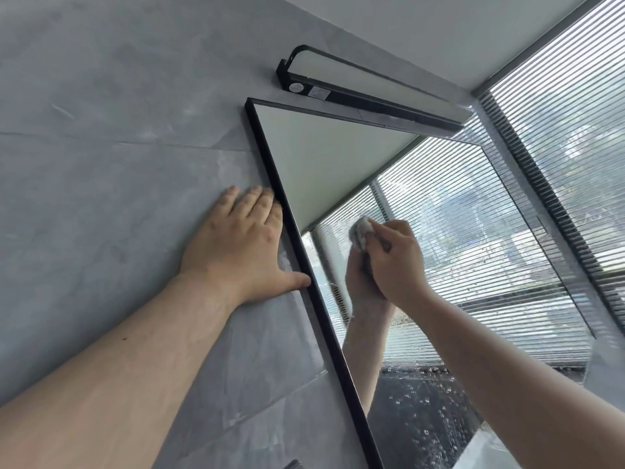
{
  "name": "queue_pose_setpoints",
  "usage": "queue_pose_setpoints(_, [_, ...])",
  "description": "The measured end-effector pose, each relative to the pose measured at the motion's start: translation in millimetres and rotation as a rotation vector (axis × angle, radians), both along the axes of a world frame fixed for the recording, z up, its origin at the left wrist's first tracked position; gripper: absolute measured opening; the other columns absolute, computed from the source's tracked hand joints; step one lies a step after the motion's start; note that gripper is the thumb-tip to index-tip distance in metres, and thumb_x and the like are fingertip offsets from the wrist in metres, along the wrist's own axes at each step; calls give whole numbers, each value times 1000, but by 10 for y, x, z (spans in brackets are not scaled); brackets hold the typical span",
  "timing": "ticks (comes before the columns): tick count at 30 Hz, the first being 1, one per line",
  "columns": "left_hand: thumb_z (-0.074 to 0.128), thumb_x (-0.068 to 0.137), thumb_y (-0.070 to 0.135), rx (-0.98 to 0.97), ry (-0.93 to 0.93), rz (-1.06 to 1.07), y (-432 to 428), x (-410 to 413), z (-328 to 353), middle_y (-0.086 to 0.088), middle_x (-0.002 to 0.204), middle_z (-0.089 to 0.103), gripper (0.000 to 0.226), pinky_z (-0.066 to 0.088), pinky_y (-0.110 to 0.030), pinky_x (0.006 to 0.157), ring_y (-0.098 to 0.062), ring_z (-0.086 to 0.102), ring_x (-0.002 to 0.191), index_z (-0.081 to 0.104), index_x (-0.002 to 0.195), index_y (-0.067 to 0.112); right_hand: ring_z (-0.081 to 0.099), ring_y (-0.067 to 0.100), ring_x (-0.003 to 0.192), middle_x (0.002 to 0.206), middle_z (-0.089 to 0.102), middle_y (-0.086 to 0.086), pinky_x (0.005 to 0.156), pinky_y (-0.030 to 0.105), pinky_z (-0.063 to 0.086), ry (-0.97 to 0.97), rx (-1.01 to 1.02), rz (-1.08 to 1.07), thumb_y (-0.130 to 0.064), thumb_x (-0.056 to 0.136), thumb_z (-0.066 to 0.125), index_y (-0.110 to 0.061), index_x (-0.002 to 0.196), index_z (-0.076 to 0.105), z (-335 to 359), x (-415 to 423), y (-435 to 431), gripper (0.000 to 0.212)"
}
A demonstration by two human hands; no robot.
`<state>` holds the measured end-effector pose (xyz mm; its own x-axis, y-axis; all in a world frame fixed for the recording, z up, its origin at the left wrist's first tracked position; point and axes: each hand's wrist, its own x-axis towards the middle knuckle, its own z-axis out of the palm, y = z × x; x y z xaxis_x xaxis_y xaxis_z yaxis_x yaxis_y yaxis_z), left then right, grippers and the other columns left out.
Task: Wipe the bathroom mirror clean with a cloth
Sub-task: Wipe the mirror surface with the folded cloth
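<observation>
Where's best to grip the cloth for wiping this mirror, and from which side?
Take the cloth by its bunched back, from the room side, straight toward the mirror. It is a small wad lying against its glass, so only its back is free. The right hand grips it so, fingers curled round it.

Mid-grey wall tiles, cloudy marbled veining with paler streaks; plain black mirror frame; mirror glass, speckled with pale droplet spots toward the bottom; lamp, black housing, white panel; cloth, mottled pale grey and white; blinds, fine horizontal stripes, white on grey; ceiling, plain off-white.
</observation>
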<state>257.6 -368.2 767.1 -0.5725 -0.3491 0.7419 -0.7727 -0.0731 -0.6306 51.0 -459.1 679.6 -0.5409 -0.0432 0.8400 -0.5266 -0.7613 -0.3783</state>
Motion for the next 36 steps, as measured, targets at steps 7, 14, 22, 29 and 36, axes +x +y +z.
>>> queue_pose_setpoints(7, [26, 67, 96, -7, -2, -2, -5, -12, 0, -8, 166, 8, 126, 1, -45, 123, -21, 2, 153, 10, 157, 9, 51, 15, 91, 84, 50, -11, 81, 41, 47, -171, 133, -68, -15, 91, 53, -38, 67, 63, -38, -284, -51, 35])
queue_pose_setpoints(14, [29, 67, 95, -1, 12, -18, -12, -8, 0, -7, 166, 6, 125, -1, -44, 123, -20, 1, 153, 10, 157, 11, 49, 18, 105, 105, 53, -7, 95, 35, 40, 172, 50, -62, -20, 95, 54, -28, 114, 74, 78, 386, 291, 29])
queue_pose_setpoints(22, [26, 66, 95, -2, 12, -34, -28, 7, 0, -6, 166, 6, 125, -1, -43, 124, -19, 0, 153, 9, 157, 12, 53, 11, 95, 97, 54, -4, 83, 24, 42, 107, -12, -63, -13, 94, 52, -22, 101, 76, 336, 301, 175, 27])
queue_pose_setpoints(29, [23, 67, 96, -22, -6, -12, -25, 1, 2, -8, 166, 9, 125, 1, -44, 123, -21, 3, 153, 11, 156, 9, 47, 15, 94, 97, 54, 2, 83, 35, 42, -174, 196, -44, -14, 92, 47, -27, 80, 71, 296, -429, -118, 30])
queue_pose_setpoints(36, [25, 66, 96, -24, -4, -28, -8, 2, -3, -8, 165, 12, 125, 2, -44, 124, -22, 6, 153, 14, 156, 9, 53, 13, 94, 88, 52, -8, 80, 24, 42, -112, 120, 7, -17, 90, 56, -31, 73, 70, 264, -328, -99, 26])
